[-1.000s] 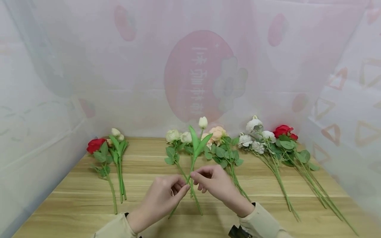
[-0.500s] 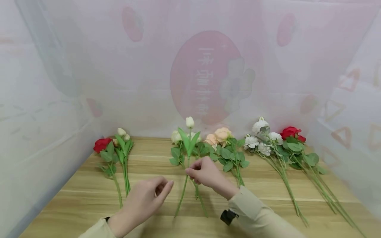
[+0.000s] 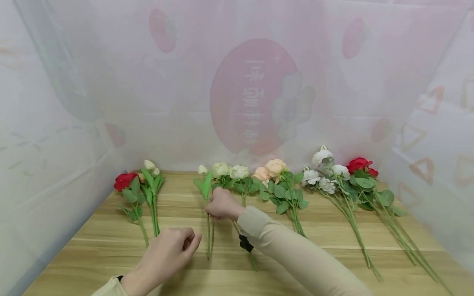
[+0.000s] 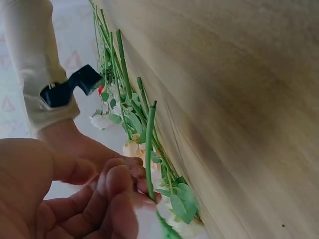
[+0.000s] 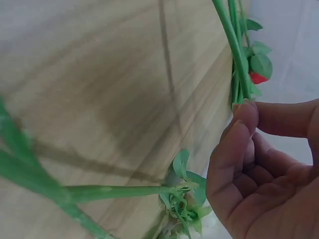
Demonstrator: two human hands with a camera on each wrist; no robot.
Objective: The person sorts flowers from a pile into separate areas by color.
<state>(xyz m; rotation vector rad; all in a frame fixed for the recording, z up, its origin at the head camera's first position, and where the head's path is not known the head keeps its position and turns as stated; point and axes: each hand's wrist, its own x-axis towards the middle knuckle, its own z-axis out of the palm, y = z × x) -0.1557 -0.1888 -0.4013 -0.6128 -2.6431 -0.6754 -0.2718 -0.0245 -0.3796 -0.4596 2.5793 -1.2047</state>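
Observation:
My right hand [image 3: 223, 204] pinches the green stem of a white tulip [image 3: 206, 188] between thumb and fingertips. The tulip's bud points away toward the back wall, left of two pale cream-green roses [image 3: 229, 170]. In the right wrist view its stem [image 5: 232, 45] rises from the pinch. My left hand [image 3: 164, 255] is held over the front left of the table, fingers loosely curled with nothing in them. Several white tulips [image 3: 152, 181] and a red rose [image 3: 126, 181] lie beyond it at the left.
Peach roses [image 3: 275, 168] lie right of the cream-green ones. White flowers [image 3: 326, 172] and red roses [image 3: 360, 165] with long stems lie farther right on the wooden table [image 3: 122, 263]. Printed cloth [image 3: 185, 102] walls the back and sides.
My left hand has let go of the tulip stem and drawn back to the left. My right hand has carried the tulip left and lowered it beside the cream-green roses.

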